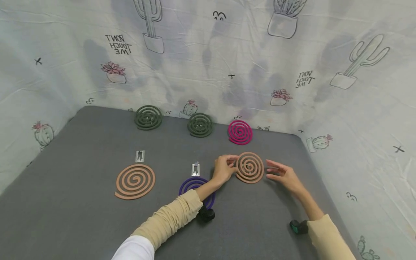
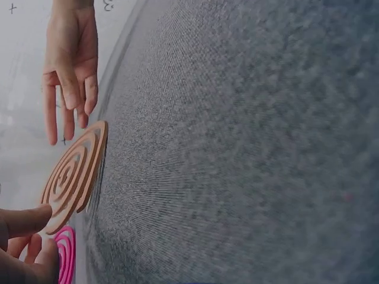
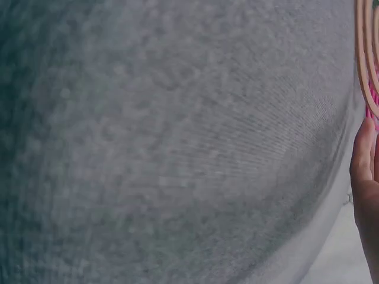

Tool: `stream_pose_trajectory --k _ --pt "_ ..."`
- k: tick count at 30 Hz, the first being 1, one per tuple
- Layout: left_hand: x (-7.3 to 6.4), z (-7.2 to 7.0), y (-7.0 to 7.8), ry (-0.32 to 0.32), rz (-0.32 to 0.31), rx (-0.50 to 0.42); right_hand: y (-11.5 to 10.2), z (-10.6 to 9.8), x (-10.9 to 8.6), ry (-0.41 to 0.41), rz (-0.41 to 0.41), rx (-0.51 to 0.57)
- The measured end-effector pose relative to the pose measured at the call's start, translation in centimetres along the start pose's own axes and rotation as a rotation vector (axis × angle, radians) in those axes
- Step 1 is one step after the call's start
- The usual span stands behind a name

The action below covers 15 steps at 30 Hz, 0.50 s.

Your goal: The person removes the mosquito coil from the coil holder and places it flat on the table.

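Note:
A tan mosquito coil (image 1: 249, 166) is held at its left edge by my left hand (image 1: 224, 168), thumb on one side and fingers on the other. In the left wrist view the coil (image 2: 93, 168) stands tilted, seemingly off the grey table. Just right of it, my right hand (image 1: 284, 177) has its fingers spread, apart from the coil. A pink coil (image 1: 240, 132) lies behind. Below my left forearm is a purple coil (image 1: 194, 180), partly hidden, with a small metal coil stand (image 1: 195, 169) just beyond it.
Two dark green coils (image 1: 148, 117) lie along the back edge. Another tan coil (image 1: 135, 181) rests at the left, with a second metal stand (image 1: 140, 156) behind it. A white cloth (image 1: 208, 65) printed with cacti surrounds the grey table (image 1: 81, 216).

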State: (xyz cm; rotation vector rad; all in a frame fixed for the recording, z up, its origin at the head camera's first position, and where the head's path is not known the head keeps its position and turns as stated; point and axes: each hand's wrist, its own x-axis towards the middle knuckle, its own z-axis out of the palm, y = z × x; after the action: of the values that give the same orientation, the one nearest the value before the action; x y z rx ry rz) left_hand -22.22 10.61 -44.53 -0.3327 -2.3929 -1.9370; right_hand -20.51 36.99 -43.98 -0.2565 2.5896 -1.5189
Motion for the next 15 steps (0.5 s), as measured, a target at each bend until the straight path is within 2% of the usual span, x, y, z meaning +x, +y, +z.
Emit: stream_pose_trajectory --k 4,8,15 --pt "0.2 0.2 -0.1 -0.001 -0.005 0.01 0.0 0.3 0.4 0.019 0.009 -0.037" --pt "0.4 0.3 -0.2 -0.008 -0.015 -0.008 -0.2 0.5 0.7 0.028 0.009 -0.022" --pt "0.6 0.4 -0.4 -0.014 -0.008 -0.028 -0.5 1.1 1.3 0.004 -0.055 0.024"
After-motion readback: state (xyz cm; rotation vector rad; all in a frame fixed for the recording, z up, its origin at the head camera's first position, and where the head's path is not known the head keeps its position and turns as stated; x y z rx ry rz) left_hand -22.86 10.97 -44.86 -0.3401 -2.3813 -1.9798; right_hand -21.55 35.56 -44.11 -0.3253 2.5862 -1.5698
